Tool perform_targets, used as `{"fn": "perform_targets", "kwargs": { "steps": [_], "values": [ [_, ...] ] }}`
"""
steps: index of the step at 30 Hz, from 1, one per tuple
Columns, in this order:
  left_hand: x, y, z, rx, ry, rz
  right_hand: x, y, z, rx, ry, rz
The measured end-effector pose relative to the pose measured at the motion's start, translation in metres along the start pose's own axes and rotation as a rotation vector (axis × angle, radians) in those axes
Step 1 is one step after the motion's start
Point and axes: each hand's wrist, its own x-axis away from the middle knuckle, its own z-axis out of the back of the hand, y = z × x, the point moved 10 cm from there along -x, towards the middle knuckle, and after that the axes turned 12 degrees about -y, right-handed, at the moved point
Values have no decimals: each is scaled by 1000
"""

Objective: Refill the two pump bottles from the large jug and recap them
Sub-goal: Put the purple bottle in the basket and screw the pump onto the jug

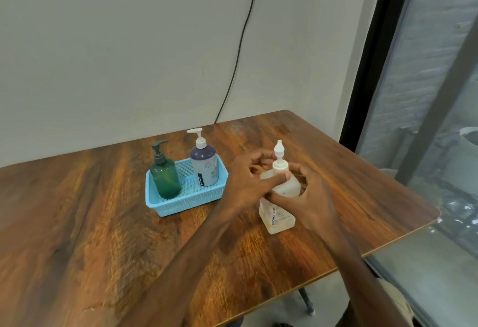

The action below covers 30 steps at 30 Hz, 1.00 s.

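Observation:
A translucent white jug point(278, 216) with a white pump top point(279, 157) stands on the wooden table point(103, 223), a little amber liquid at its bottom. My left hand point(248, 182) curls around the jug's shoulder, thumb pressed just under the pump collar. My right hand point(307, 197) wraps the jug's right side. A green pump bottle point(165, 176) and a grey-purple pump bottle point(203, 165), both capped, stand upright in a light blue basket point(181, 204) to the left of the jug.
The table's right edge and rounded corner point(429, 213) lie close to the jug. A black cable point(240, 50) runs down the wall behind. A glass window point(439, 94) is at the right.

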Motion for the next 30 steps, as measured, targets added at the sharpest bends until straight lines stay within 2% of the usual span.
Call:
{"fn": "perform_targets", "kwargs": {
  "steps": [5, 9, 15, 19, 23, 30],
  "values": [
    [0, 4, -8, -68, -36, -9, 0, 1, -1, -15, 12, 0],
    [4, 6, -9, -168, 15, 11, -1, 4, -2, -7, 9, -8],
    [2, 23, 2, -164, 86, -80, 0, 0, -1, -14, -2, 4],
    [0, 19, 0, -166, 94, -77, 1, -3, -1, -28, -7, 13],
    [-9, 14, 3, -243, -8, -65, -1, 0, -2, -17, -11, 9],
    [-13, 5, -9, -177, -176, -61, -1, 2, -3, -69, -17, 15]
  ]
}}
